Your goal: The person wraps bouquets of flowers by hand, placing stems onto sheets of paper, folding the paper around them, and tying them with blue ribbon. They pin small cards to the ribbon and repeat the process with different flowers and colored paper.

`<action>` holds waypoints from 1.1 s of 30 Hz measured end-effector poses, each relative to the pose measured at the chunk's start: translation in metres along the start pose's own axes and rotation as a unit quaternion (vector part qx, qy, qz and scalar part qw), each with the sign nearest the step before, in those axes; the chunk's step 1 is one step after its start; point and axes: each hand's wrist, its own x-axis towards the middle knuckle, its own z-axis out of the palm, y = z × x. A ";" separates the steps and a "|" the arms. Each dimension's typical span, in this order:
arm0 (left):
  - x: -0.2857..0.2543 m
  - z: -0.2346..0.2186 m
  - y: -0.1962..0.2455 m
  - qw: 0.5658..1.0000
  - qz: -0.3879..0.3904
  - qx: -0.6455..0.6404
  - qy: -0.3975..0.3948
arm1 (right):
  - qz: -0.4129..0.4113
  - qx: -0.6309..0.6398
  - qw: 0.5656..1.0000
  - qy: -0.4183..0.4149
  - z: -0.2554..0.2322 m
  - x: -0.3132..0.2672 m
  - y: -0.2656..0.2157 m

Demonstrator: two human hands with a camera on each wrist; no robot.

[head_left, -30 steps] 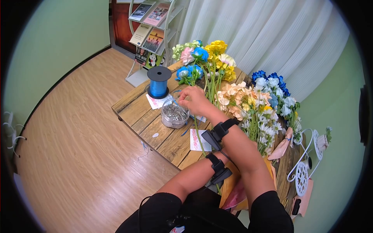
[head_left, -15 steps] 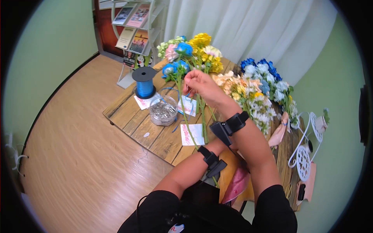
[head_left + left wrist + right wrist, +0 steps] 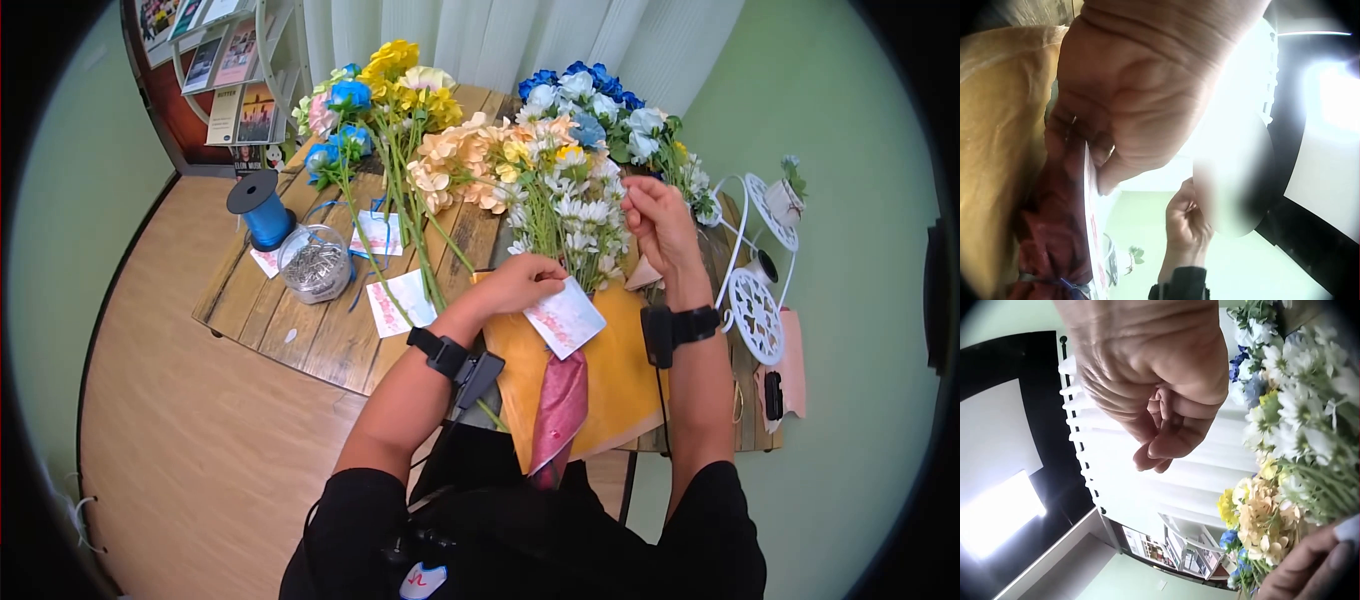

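My left hand (image 3: 525, 283) pinches a small white card (image 3: 565, 318) with pink print by its upper edge. The card overlaps a bouquet wrapper of yellow-orange paper (image 3: 620, 375) and a strip of dark pink fabric (image 3: 562, 400). Edge-on, the card (image 3: 1092, 212) shows between thumb and fingers in the left wrist view. My right hand (image 3: 658, 220) is raised to the right of the white daisies (image 3: 580, 225). Its fingers curl with thumb and fingertips together (image 3: 1160, 453); I cannot tell whether something tiny is between them.
A clear tub of silvery metal pieces (image 3: 315, 268) stands by a blue ribbon spool (image 3: 265, 215) at the table's left. Two more cards (image 3: 400, 302) lie nearby. Long-stemmed yellow flowers (image 3: 395, 75) and peach flowers (image 3: 455, 160) lie across the table. A white metal stand (image 3: 755, 310) is at right.
My right hand has left the tub, rising and swinging right past the daisies. My left hand, earlier hidden under the right arm, now shows with the card. The head view has turned right.
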 end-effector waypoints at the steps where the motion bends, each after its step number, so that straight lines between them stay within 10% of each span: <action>1: -0.001 0.000 0.005 1.000 0.003 0.001 0.005 | -0.001 0.006 0.999 0.046 -0.006 -0.008 0.005; 14: -0.007 0.013 0.031 0.992 0.070 0.102 0.010 | 0.068 0.185 0.980 -0.014 -0.038 -0.032 0.092; 33: -0.017 0.009 0.050 0.964 0.119 0.235 -0.030 | 0.129 0.097 0.986 -0.038 -0.045 -0.036 0.076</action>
